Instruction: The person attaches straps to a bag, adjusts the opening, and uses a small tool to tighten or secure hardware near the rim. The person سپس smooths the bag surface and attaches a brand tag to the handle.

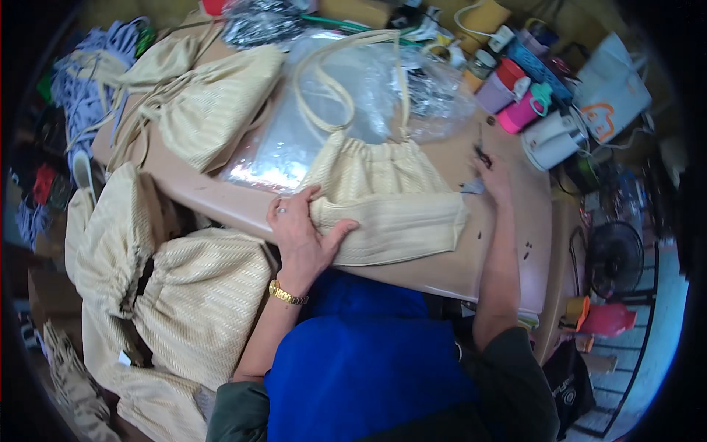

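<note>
A cream woven drawstring bag [390, 173] lies on the table in front of me, its lower part a smoother folded panel and its long strap looped away toward the far side. My left hand [300, 234] rests on the bag's left edge, thumb and fingers apart, holding it down rather than gripping it. To the right of the bag, my right hand [495, 177] is closed around the dark handles of small scissors [482, 153], their thin tip pointing away from me. Beside that hand lies a small greyish scrap [472, 187].
Another cream bag [213, 110] lies at the far left, and several more [202, 295] are heaped below the table edge. Clear plastic sheets [280, 140] spread behind my bag. At the far right stand a pink bottle [515, 116], a white container [552, 141] and a paper bag [607, 88].
</note>
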`<action>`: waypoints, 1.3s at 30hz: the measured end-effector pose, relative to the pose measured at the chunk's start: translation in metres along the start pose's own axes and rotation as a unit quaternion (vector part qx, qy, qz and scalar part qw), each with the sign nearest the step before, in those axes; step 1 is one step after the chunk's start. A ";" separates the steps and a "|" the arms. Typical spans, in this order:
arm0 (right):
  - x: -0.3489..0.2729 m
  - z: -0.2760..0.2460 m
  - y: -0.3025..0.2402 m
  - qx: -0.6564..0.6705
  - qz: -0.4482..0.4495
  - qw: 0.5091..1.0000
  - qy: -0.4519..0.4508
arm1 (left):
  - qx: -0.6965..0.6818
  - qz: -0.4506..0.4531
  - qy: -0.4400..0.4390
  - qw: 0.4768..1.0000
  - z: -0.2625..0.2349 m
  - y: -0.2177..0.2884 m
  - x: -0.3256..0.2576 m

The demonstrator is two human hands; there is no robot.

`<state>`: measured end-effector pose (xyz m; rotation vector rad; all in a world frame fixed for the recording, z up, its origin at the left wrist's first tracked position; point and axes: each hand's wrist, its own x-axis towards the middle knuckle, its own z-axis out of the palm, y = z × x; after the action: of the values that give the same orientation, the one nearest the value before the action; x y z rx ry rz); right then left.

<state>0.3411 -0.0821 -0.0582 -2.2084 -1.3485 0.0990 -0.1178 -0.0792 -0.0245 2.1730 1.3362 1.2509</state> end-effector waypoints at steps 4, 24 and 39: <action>-0.050 -0.011 -0.090 0.040 -0.111 0.976 0.183 | 0.022 0.000 0.052 0.998 0.016 -0.021 -0.006; -0.072 -0.019 -0.071 0.268 0.051 0.962 -0.003 | 0.108 0.120 -0.178 0.971 0.030 0.016 -0.019; -0.134 0.056 -0.194 0.037 -0.287 0.955 -0.065 | 0.114 0.085 -0.216 0.966 0.037 0.013 -0.017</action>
<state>0.1002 -0.1045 -0.0404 -1.6919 -1.9690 0.0789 -0.0840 -0.0938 -0.0462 2.5723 1.1730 0.6344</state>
